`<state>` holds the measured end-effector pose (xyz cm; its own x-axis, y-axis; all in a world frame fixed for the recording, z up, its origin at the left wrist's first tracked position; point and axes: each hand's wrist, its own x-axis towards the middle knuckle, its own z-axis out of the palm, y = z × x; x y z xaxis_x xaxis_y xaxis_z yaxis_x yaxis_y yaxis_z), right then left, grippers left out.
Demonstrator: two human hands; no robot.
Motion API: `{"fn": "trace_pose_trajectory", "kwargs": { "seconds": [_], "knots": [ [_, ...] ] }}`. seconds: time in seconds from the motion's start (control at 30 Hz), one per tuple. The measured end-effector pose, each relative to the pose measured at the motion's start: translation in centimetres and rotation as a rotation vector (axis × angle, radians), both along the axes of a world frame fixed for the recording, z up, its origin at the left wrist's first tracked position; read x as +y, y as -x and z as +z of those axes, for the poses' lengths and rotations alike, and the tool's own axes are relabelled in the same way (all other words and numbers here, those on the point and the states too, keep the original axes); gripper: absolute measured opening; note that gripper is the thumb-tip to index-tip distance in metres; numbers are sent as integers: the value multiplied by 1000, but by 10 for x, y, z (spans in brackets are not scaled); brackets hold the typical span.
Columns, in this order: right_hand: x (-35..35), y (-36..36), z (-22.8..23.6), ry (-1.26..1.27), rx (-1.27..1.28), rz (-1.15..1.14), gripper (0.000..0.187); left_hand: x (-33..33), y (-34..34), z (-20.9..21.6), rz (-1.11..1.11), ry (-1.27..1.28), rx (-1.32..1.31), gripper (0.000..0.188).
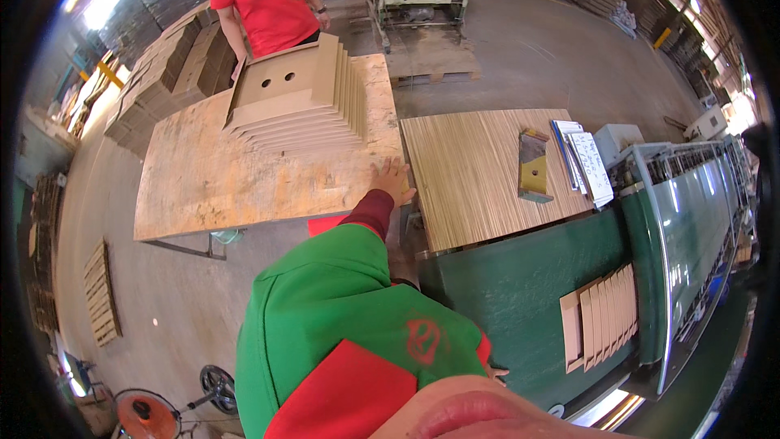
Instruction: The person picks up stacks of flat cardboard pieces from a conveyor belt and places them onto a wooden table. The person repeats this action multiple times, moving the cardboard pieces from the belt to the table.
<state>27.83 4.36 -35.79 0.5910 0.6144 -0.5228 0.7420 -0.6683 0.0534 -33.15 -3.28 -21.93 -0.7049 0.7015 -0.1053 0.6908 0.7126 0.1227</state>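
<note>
L hand [391, 180] is reaching out, fingers spread flat and empty, palm resting on the near corner of the plywood table [203, 187]; not clamped on anything. R hand isn't showing in view, so can't tell what it's doing.

Just beyond the L fingertips, up and slightly left, a fanned stack of die-cut cardboard blanks [305, 110] is lying on the table, top sheet showing two round holes. Near edge of the stack is close to the hand but apart, not touching.

Handling, as a guess: single sheets prob. light and fairly stiff but bending easily if grabbed by one corner; the whole stack is likely heavy and apt to slide, since it's already stepping off. Best hold looks like both long edges, lifting a few sheets at a time.

Right of the hand, a block of on-edge sheets [487, 171] is sitting w/ a small yellow tool [533, 167] on top. Beyond the stack, a co-worker in red and green [264, 0] is standing at the far side.
</note>
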Motion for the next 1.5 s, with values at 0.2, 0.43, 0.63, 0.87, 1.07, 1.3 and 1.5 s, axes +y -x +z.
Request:
{"fn": "trace_pose_trajectory", "kwargs": {
  "seconds": [0.2, 0.43, 0.63, 0.87, 1.07, 1.3, 1.5],
  "knots": [
    [-4, 21, 33, 65, -42, 0, 148, -2, 0, 8, 10, -21, -61, 75],
    [4, 29, 26, -11, 8, 133, 142, -3, 0, 10, 8, -49, -72, 75],
    [7, 39, 22, -63, 48, 231, 137, -4, 0, 10, 6, -62, -55, 75],
    [0, 58, 19, -136, 120, 319, 131, -6, 1, 9, -9, -68, -54, 76],
    [-22, 90, 20, -202, 170, 364, 126, -7, 3, 11, -17, -35, -96, 77],
    [-54, 134, 26, -263, 210, 451, 120, -16, 7, 16, -51, -116, -197, 77],
    [-84, 168, 27, -323, 252, 500, 115, -19, 12, 18, -90, -122, -227, 76]
  ]
}}
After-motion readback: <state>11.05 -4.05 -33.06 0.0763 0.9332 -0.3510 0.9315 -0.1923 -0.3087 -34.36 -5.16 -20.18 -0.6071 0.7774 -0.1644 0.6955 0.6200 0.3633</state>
